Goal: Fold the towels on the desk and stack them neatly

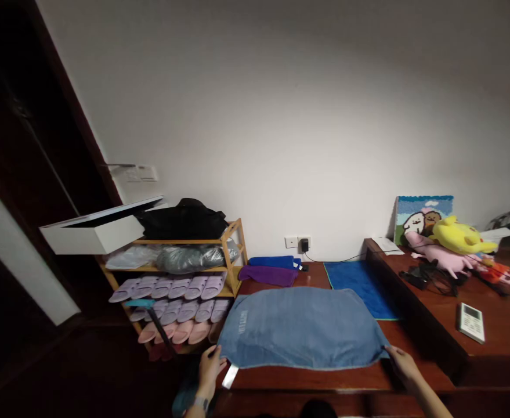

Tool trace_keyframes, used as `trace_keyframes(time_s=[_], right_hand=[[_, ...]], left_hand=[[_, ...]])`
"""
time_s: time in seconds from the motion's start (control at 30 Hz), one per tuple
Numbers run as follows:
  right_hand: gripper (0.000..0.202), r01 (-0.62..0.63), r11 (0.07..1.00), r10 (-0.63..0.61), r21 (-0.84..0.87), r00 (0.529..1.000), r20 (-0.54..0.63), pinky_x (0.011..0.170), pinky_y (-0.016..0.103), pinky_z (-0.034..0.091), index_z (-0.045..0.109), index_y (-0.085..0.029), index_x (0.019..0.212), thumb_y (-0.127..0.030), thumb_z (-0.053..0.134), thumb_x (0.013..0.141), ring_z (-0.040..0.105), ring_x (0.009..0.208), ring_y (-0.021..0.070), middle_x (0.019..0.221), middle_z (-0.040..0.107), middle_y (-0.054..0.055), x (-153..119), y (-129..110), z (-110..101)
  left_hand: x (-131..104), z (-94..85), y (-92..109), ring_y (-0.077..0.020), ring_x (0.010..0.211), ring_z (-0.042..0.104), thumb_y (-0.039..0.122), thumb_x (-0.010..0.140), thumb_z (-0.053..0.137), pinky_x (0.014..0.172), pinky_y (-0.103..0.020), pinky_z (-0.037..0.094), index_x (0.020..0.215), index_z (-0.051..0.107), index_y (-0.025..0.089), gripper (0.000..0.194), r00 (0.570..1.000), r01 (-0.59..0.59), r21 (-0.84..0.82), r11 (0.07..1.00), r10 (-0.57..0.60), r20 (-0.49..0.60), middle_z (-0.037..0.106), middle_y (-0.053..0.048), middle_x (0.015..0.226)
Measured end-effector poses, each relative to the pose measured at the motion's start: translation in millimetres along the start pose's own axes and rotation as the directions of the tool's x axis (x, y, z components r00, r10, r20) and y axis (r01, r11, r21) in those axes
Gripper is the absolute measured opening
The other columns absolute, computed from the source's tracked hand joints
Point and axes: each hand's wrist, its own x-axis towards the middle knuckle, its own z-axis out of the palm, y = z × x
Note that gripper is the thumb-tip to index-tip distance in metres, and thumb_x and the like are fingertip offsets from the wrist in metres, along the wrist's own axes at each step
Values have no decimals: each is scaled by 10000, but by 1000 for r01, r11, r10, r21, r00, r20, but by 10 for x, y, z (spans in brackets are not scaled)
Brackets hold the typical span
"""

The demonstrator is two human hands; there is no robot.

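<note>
On a dark wooden table [324, 380], a light blue towel [302, 328] lies spread flat between a person's two hands. The left hand [210, 367] pinches the towel's near left corner, fingers closed on the cloth just above a white tag [230, 376]. The right hand [402, 364] grips the near right corner, though how tightly its fingers close is hard to make out at this angle. Beyond the hands lie a darker blue towel [359, 287] and folded purple and blue cloths [272, 270]. Left of the left hand stands a shoe rack [232, 255] holding slippers [172, 287]; right of the right hand, a remote control [470, 321] and plush toys [455, 241].
</note>
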Motion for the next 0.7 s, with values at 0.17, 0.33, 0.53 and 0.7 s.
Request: trace_keyframes(time_s=[0.17,0.33,0.53,0.7], right_hand=[[504,-87,987,91,-136,995,29,432,275,332,681,-199,688,-662,608,502,440,417,145,441,499,-27,170,285,-120],[604,20,974,-14,-227,1000,27,479,302,431,731,-187,818,-715,579,566,545,488,191,531,614,12,239,335,-392],[514,89,915,-67,-394,995,68,607,341,557,720,-231,699,-710,603,554,716,683,297,643,728,59,105,515,-542],[417,133,784,-52,-606,987,150,725,377,586,713,-274,707,-648,535,661,759,810,336,742,772,72,97,646,-627]], left_hand=[[171,-106,-145,-212,580,719,564,741,719,655,-404,641,1070,571,222,497,994,-94,190,977,81,74,639,29,737],[260,-295,-235,-247,561,728,605,815,561,604,-389,624,994,607,221,426,980,-175,460,870,111,162,678,-1,668],[248,-531,-323,-265,872,780,343,873,517,758,-308,582,880,706,280,200,910,-411,781,470,258,323,808,-40,875],[291,-673,-397,-214,984,746,291,957,377,802,-288,556,1039,732,316,365,817,-510,860,14,322,479,784,-29,1104]])
